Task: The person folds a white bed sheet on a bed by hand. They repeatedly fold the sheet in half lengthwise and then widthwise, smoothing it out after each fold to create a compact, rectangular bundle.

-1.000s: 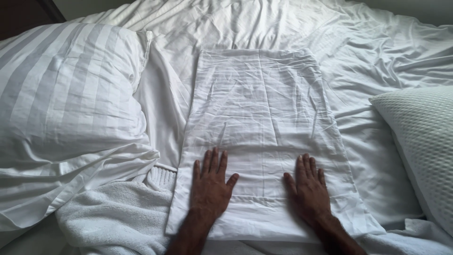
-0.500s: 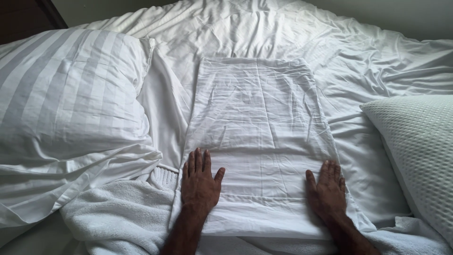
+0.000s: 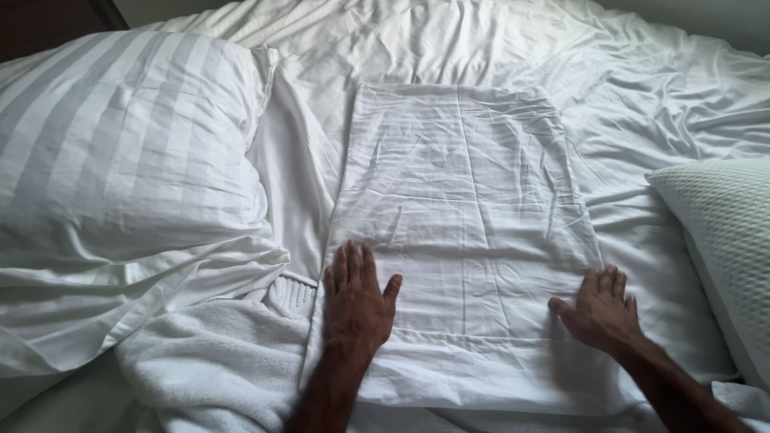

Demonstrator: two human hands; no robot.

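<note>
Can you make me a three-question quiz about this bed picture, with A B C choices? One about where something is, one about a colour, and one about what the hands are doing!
1. Where is the striped pillow?
A. left of the folded cloth
B. on top of the folded cloth
C. under the towel

2. What colour is the folded cloth?
A. red
B. white
C. black

3. How are the two hands?
A. lying flat and open on the cloth
B. closed in fists in the air
C. holding a cup

Answers:
1 A, it fills the left side of the bed.
2 B, it is white like the sheet.
3 A, the left hand and right hand press down, fingers spread.
</note>
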